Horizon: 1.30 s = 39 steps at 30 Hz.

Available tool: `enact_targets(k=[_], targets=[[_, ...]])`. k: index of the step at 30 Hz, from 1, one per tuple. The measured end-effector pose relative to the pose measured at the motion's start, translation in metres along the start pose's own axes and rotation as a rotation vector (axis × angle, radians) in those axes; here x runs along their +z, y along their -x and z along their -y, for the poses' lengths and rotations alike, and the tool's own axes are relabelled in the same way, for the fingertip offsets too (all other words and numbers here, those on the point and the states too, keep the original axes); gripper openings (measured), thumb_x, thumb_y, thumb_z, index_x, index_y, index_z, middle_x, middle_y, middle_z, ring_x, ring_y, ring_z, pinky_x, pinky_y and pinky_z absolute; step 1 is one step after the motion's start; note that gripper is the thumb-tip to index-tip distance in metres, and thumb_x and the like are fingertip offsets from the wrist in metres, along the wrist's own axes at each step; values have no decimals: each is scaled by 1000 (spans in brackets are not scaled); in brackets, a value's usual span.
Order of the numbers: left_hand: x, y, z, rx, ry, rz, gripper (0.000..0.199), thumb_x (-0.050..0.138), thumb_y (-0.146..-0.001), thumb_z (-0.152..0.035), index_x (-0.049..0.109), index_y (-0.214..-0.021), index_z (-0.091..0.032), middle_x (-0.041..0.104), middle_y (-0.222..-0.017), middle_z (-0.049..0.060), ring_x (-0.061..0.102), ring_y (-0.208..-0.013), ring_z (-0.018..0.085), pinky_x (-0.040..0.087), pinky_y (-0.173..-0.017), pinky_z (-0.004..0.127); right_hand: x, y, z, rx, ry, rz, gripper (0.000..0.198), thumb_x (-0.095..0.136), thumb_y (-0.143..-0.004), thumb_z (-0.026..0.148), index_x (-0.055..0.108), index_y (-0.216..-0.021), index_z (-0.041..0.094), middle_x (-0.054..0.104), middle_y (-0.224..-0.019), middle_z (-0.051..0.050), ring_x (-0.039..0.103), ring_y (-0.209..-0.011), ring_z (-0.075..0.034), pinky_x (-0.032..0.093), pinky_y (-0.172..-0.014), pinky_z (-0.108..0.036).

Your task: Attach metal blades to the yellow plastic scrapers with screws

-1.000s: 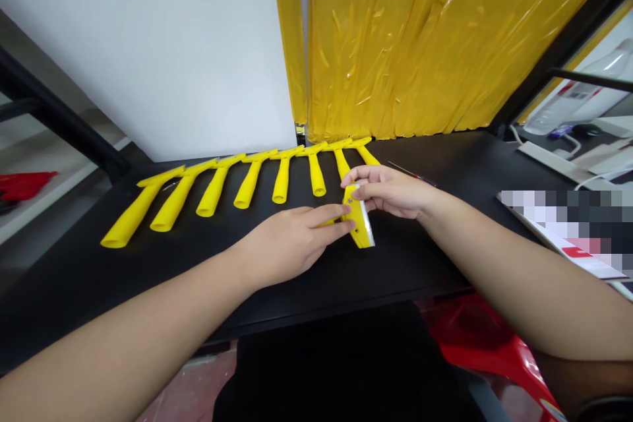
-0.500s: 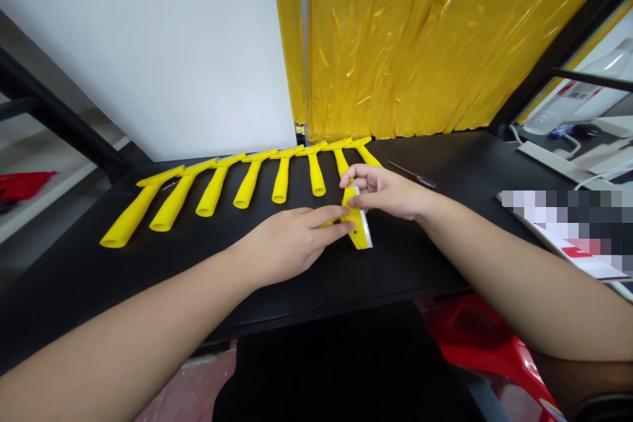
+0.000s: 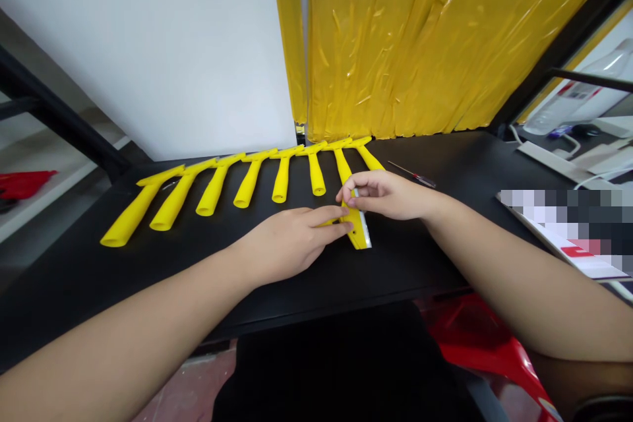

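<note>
My left hand (image 3: 291,244) grips a yellow scraper (image 3: 356,229) by its neck, with two fingers lying over the wide head and the handle mostly hidden beneath the palm. A pale blade strip runs along the head's right edge. Curled around the upper end of that head, the thumb and fingers of my right hand (image 3: 378,192) are closed on it. Behind both hands, several more yellow scrapers (image 3: 250,181) lie in a row on the black tabletop (image 3: 297,290), handles towards me.
A thin screwdriver (image 3: 418,178) lies right of the row. White panel and yellow plastic sheeting (image 3: 395,46) stand behind the table. At right are a partly blurred printed sheet (image 3: 568,237) and a plastic bottle (image 3: 573,95). Red plastic (image 3: 484,336) hangs below the front edge.
My right hand has shifted slightly down along the scraper head, its fingers curling more around the upper end. My left hand stays almost where it was.
</note>
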State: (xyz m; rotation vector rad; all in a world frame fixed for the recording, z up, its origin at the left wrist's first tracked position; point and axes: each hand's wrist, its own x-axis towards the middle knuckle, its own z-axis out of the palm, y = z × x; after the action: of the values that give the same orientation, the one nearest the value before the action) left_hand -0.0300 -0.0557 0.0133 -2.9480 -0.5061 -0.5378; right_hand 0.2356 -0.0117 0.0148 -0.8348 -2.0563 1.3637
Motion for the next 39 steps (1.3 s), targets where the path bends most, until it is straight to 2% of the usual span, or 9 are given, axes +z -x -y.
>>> enact_targets(k=[3, 6, 12, 16, 20, 24, 33, 39], targets=[[0, 0, 0, 1, -2, 5, 41, 51, -104, -11, 67, -141, -19, 65, -150, 10, 76, -117, 25, 67, -96, 41, -1, 0, 0, 17, 22, 19, 18, 72, -95, 35, 71, -102, 19, 74, -108, -7, 68, -92, -18, 58, -82, -34], [0, 0, -1, 3, -13, 6, 40, 51, -105, -11, 67, -141, -19, 66, -149, 9, 76, -116, 24, 67, -95, 39, 0, -1, 0, 25, -14, 12, 15, 76, -92, 33, 68, -96, 20, 75, -106, -6, 69, -92, -19, 57, -82, -35], [-1, -1, -2, 15, -16, 26, 41, 52, -104, -10, 67, -141, -20, 68, -146, 9, 77, -112, 24, 67, -94, 39, 3, -3, 1, 158, -264, -36, 33, 84, -81, 24, 57, -99, 23, 77, -93, 0, 70, -78, -14, 53, -70, -26], [-1, -1, -2, 17, 9, 20, 41, 52, -104, -10, 66, -141, -20, 67, -146, 9, 76, -114, 24, 67, -94, 40, 4, -2, 0, 246, -372, -54, 39, 87, -79, 24, 55, -102, 24, 78, -89, 1, 71, -72, -13, 54, -65, -23], [-2, -1, -2, 22, 43, 9, 41, 52, -104, -10, 66, -142, -19, 67, -147, 9, 75, -118, 24, 66, -98, 40, 1, -1, -2, 226, -404, -24, 40, 89, -78, 24, 58, -103, 23, 80, -91, -1, 73, -75, -14, 57, -67, -23], [-3, -1, -2, 10, 42, 2, 41, 52, -105, -10, 67, -142, -19, 66, -148, 9, 75, -119, 25, 66, -99, 40, -2, -1, -2, 234, -408, -26, 33, 87, -79, 23, 64, -101, 20, 81, -96, -3, 74, -80, -14, 59, -70, -22], [-3, -2, -3, 12, 20, -8, 39, 50, -106, -11, 67, -140, -19, 68, -146, 9, 76, -117, 23, 66, -99, 39, 3, -1, 3, 229, -369, -63, 30, 84, -76, 18, 65, -98, 21, 80, -94, -3, 73, -78, -14, 57, -69, -23], [-2, -2, -3, 8, 25, 8, 40, 52, -104, -11, 67, -140, -20, 68, -146, 10, 76, -117, 26, 67, -97, 43, 7, -2, 5, 194, -299, -75, 24, 81, -76, 16, 66, -95, 22, 79, -93, -2, 70, -79, -14, 55, -68, -23]])
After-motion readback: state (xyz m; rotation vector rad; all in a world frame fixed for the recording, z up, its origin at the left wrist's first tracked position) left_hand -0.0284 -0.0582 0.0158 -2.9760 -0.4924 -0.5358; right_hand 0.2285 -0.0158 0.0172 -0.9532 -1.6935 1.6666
